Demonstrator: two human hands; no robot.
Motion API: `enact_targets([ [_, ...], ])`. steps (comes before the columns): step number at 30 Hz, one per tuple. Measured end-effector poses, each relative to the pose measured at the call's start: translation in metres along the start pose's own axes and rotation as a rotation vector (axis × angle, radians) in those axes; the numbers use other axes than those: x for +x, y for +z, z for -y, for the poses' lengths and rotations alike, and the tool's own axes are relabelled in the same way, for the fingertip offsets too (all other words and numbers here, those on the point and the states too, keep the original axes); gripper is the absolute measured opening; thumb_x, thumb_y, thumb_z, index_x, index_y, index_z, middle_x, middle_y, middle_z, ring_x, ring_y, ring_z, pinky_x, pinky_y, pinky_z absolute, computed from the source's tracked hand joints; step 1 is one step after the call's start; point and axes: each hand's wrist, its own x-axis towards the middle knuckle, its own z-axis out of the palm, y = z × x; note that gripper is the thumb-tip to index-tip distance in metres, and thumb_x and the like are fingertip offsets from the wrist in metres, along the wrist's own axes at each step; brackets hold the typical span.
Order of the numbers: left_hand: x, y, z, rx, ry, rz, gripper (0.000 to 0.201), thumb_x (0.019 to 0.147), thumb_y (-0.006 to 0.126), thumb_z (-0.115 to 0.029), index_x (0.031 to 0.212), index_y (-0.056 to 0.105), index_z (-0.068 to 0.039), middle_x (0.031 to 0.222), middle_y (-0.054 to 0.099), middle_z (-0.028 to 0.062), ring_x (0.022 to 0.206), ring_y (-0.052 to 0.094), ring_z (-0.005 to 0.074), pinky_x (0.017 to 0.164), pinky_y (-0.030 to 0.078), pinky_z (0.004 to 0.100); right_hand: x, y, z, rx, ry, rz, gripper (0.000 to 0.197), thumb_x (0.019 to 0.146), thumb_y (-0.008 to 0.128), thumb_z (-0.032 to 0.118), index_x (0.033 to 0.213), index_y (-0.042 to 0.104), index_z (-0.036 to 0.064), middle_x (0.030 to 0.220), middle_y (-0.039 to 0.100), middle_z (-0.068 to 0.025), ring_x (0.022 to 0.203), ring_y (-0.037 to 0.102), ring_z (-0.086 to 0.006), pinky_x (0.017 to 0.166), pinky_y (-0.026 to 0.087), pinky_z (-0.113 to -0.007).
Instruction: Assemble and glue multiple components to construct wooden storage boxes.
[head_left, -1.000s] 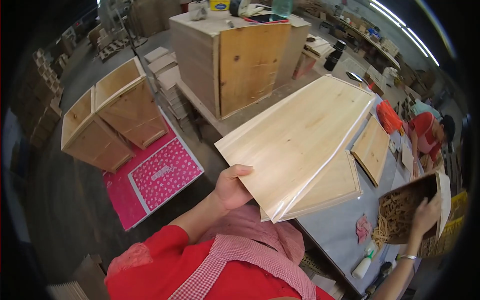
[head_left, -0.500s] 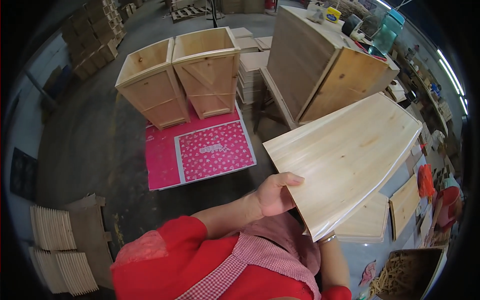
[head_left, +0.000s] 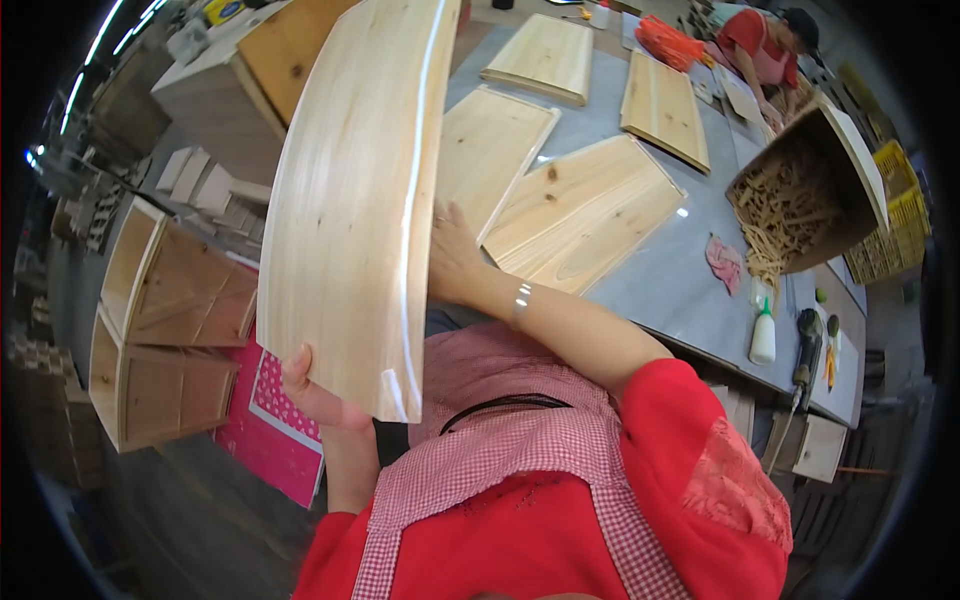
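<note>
Left hand (head_left: 325, 405): gripping board (head_left: 345, 220), left of frame centre.
Right hand (head_left: 453, 258): at board's right edge, partly hidden; cannot tell grip.

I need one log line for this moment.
left hand: holds wooden board; right hand: partly hidden behind it; table: more boards, white bottle

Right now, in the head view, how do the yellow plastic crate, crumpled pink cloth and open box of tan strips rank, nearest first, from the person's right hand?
1. Pink cloth: right of the right hand.
2. Box: beyond the cloth, farther right.
3. Yellow crate: behind the box.
</note>
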Motion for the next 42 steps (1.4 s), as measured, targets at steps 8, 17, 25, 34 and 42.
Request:
enact_targets([
  [8, 0.023, 0.044, 0.039, -0.027, -0.172, 0.076, 0.039, 0.087, 0.061, -0.020, 0.123, 0.059, -0.003, 0.116, 0.062, 0.0120, 0.098, 0.057, 0.0218, 0.077, 0.052, 0.0324, -0.123, -0.038, -0.047, -0.281, 0.234, 0.264, 0.070, 0.080, 0.067, 0.017, 0.140, 0.039, -0.0064, 0.146, 0.038, -0.0297, 0.135, 0.040, -0.0438, 0.107, 0.037, -0.051],
  [17, 0.026, 0.049, 0.059, -0.030, -0.260, 0.071, 0.043, 0.087, 0.061, -0.018, 0.127, 0.056, -0.002, 0.125, 0.059, 0.0135, 0.108, 0.054, 0.0239, 0.093, 0.044, 0.0377, -0.271, -0.122, -0.049, 0.002, 0.340, 0.256, 0.064, 0.083, 0.053, 0.004, 0.143, 0.036, -0.0074, 0.150, 0.034, -0.0276, 0.140, 0.034, -0.0433, 0.114, 0.028, -0.054],
  [25, 0.035, 0.035, 0.072, 0.172, -0.345, 0.082, 0.062, 0.090, 0.057, -0.011, 0.147, 0.035, -0.001, 0.147, 0.044, 0.0171, 0.137, 0.042, 0.0322, 0.115, 0.031, 0.0529, -0.248, -0.102, -0.055, -0.043, 0.327, 0.181, 0.068, 0.082, 0.054, 0.004, 0.146, 0.034, -0.0047, 0.154, 0.031, -0.0215, 0.143, 0.029, -0.0428, 0.115, 0.026, -0.055],
  [34, 0.026, 0.019, 0.106, 0.852, -0.280, 0.092, 0.066, 0.084, 0.064, 0.000, 0.144, 0.036, -0.002, 0.138, 0.050, 0.0132, 0.129, 0.049, 0.0279, 0.106, 0.043, 0.0437, -0.269, -0.113, -0.067, 0.026, 0.176, 0.233, 0.066, 0.084, 0.054, 0.005, 0.147, 0.039, 0.0099, 0.156, 0.033, -0.0083, 0.145, 0.030, -0.0321, 0.117, 0.025, -0.050],
  [42, 0.051, 0.008, 0.139, 1.162, -0.170, 0.210, 0.042, 0.087, 0.070, -0.005, 0.125, 0.055, 0.004, 0.116, 0.061, 0.0086, 0.105, 0.059, 0.0156, 0.091, 0.048, 0.0306, -0.255, -0.111, -0.082, 0.072, 0.166, 0.205, 0.065, 0.084, 0.054, 0.005, 0.147, 0.040, 0.0103, 0.156, 0.035, -0.0082, 0.145, 0.030, -0.0314, 0.118, 0.025, -0.050],
])
